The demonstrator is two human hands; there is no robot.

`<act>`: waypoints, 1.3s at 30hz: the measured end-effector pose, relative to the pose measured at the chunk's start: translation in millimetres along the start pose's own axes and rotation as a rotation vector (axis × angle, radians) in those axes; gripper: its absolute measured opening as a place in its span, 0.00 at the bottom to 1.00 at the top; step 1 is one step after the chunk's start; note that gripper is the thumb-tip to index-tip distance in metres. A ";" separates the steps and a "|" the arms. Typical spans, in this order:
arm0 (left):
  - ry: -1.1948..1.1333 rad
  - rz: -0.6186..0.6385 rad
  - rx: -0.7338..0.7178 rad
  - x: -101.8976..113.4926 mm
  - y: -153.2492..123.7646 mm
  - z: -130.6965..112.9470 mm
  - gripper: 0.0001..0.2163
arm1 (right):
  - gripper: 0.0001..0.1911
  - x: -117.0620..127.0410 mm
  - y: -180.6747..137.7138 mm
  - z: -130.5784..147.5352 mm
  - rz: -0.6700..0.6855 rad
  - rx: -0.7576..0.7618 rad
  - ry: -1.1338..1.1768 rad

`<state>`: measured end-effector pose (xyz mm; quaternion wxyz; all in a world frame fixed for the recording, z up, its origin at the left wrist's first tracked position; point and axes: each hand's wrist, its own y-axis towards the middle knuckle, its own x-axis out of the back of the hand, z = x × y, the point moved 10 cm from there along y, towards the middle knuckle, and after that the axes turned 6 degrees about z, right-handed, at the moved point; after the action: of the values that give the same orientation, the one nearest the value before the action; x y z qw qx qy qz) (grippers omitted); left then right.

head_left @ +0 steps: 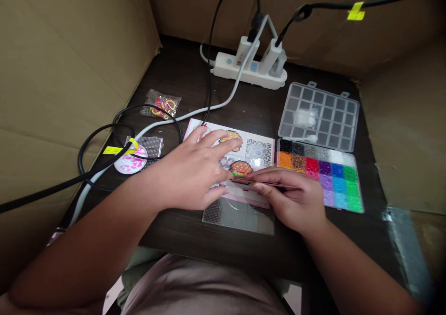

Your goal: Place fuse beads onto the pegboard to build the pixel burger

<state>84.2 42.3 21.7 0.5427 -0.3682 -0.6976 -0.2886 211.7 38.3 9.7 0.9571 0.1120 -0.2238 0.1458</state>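
My left hand (198,171) lies palm down with its fingers spread over a printed pattern sheet (268,141) showing burger designs and a QR code. Its thumb reaches toward the beaded burger picture (241,167) in the middle. From the other side, my right hand (296,196) pinches thin pinkish tweezers (251,180), their tips at the lower part of that burger by my left hand. A clear pegboard (240,217) extends below the sheet toward me; the hands partly cover it. Whether a bead sits in the tips is too small to tell.
To the right stands a divided bead box (325,168) of many colours, its clear lid (318,115) folded back. A white power strip (249,71) with cables is behind. At left are a bag of coloured rings (162,105), a pink-spotted disc (130,159) and looping black cable (80,159).
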 end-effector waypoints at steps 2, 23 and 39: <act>0.001 -0.013 -0.004 4.0 -1.1 0.0 0.10 | 0.06 2.7 -1.1 0.6 -0.018 0.006 0.027; -0.282 -0.727 0.263 80.7 -44.7 51.8 0.05 | 0.11 52.8 -12.8 -46.8 -0.377 -0.189 0.797; -0.317 -0.554 0.396 41.2 -51.2 33.3 0.07 | 0.16 68.5 -8.9 -58.1 -0.388 -0.206 0.973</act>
<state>18.0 48.5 53.4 0.3900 -0.0934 -0.8884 -0.2235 296.3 61.9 -10.9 0.9657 -0.0238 0.2578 -0.0214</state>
